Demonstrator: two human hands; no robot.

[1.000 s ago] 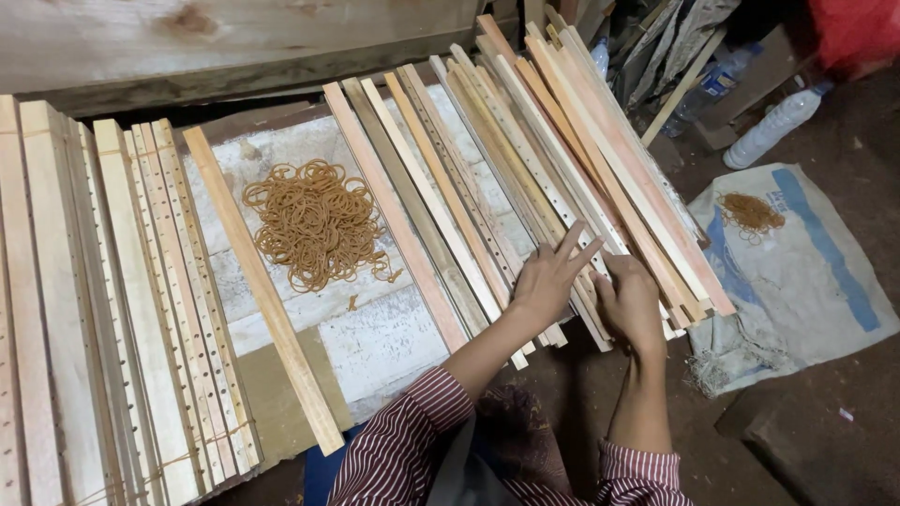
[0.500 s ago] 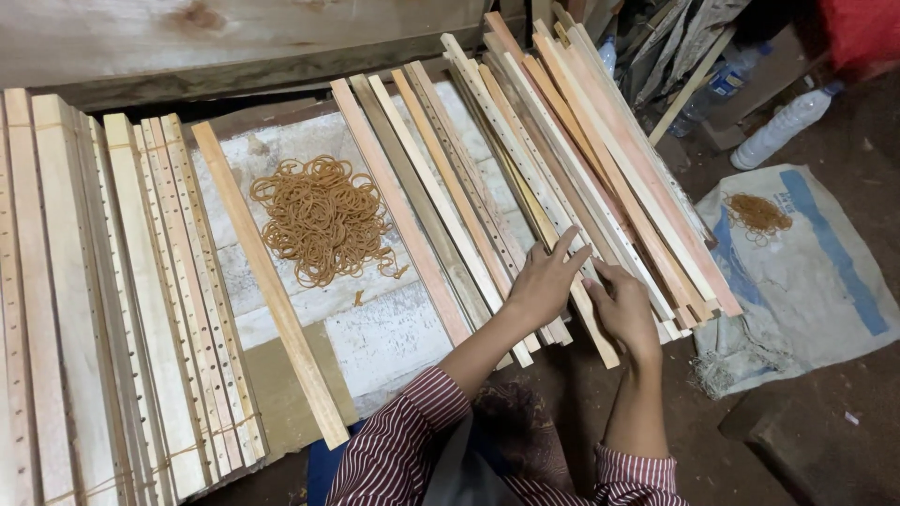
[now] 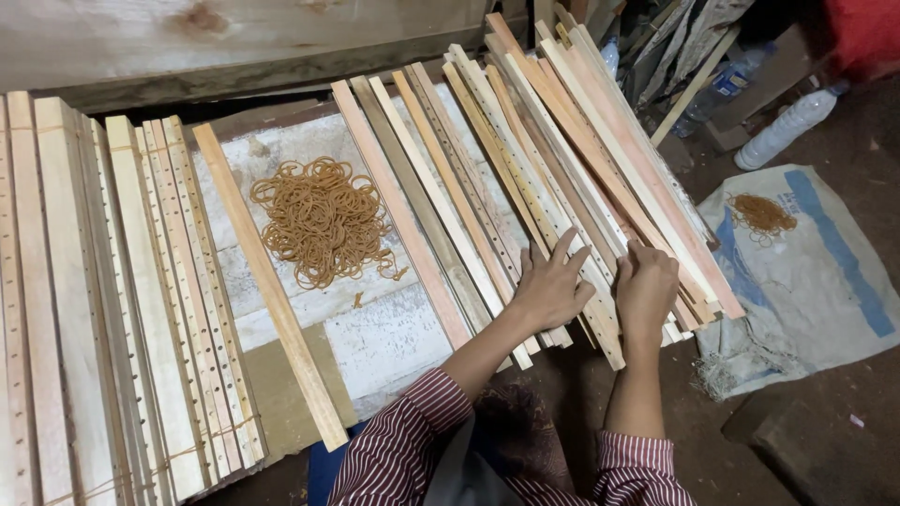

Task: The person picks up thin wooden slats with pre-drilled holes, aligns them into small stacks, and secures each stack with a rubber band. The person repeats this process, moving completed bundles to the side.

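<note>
Hands (image 3: 600,286) on wooden slats (image 3: 525,178); rubber bands (image 3: 761,214) lie on sack (image 3: 825,281).

The near ends of several wooden slats (image 3: 525,201) are covered by the left hand (image 3: 551,290) and the right hand (image 3: 647,289), so which slats are gripped cannot be told. The right hand's fingertips are curled out of sight. The bundled slats (image 3: 103,309) at the counter's left edge are cut off by the frame's left and bottom edges. The plastic bottle (image 3: 783,131) is partly hidden behind clutter at the top right. The red object (image 3: 867,33) is cropped by the corner and cannot be identified.
</note>
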